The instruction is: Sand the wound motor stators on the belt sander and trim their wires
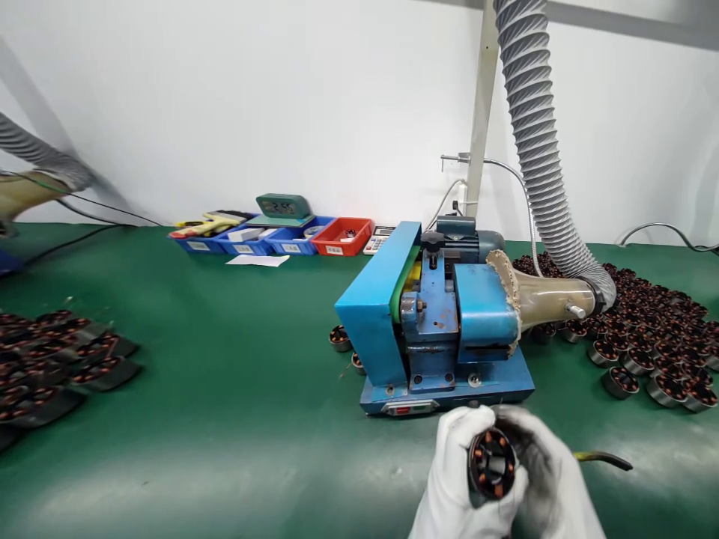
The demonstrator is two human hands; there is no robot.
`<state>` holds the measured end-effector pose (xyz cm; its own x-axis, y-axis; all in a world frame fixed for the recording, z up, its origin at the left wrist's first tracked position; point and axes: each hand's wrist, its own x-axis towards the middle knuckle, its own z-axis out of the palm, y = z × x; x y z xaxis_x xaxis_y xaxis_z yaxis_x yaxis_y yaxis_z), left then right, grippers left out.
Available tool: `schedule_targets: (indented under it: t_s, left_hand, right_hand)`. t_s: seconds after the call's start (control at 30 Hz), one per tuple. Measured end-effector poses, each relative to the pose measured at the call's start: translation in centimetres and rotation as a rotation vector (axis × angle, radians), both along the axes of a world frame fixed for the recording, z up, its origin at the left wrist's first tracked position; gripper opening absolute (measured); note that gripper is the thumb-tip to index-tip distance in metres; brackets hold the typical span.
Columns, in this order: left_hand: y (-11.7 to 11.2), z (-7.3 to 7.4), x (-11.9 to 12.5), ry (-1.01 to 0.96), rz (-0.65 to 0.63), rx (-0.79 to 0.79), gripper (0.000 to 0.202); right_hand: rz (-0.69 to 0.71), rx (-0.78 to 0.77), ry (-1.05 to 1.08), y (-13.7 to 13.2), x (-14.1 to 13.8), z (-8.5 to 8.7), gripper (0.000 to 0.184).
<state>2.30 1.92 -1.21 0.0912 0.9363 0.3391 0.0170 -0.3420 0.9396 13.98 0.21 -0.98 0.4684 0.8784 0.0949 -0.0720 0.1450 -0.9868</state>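
In white gloves, both my hands are together in front of the machine at the lower right. My left hand is closed around a motor stator, a round metal ring with a black inside and copper windings. Its open face is turned up toward me. From the other side my right hand, its glove smudged dark, curls its fingers round the same stator. Just beyond my hands stands a blue belt grinder with a green belt and a red switch at its base.
Many stators crowd the table at the right; more lie blurred in a group at the left. A grey ribbed hose feeds the grinder's hood. Small blue and red bins, a clock and a calculator line the wall.
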Motion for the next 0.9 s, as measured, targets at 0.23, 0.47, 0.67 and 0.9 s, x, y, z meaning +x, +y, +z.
schedule_targets:
  t_s: [0.23, 0.47, 0.67, 0.9]
  left_hand:
    - [2.9, -1.4, 3.9, -0.231, 0.106, -0.301, 0.032]
    - [4.5, 0.1, 6.0, -0.558, 0.013, -0.529, 0.031]
    - [4.8, 1.8, 7.0, -0.703, 0.061, -0.669, 0.034]
    - [1.4, -0.4, 3.1, -0.232, 0.066, -0.440, 0.034]
  right_hand:
    - [-0.090, -0.071, -0.183, 3.2, -1.9, -0.9, 0.045]
    - [-0.052, -0.160, -0.283, 5.3, -0.1, 2.1, 0.033]
    - [-0.032, -0.183, -0.264, 5.6, 0.4, 2.4, 0.034]
    - [-0.010, -0.114, -0.153, 1.7, 0.2, -1.0, 0.041]
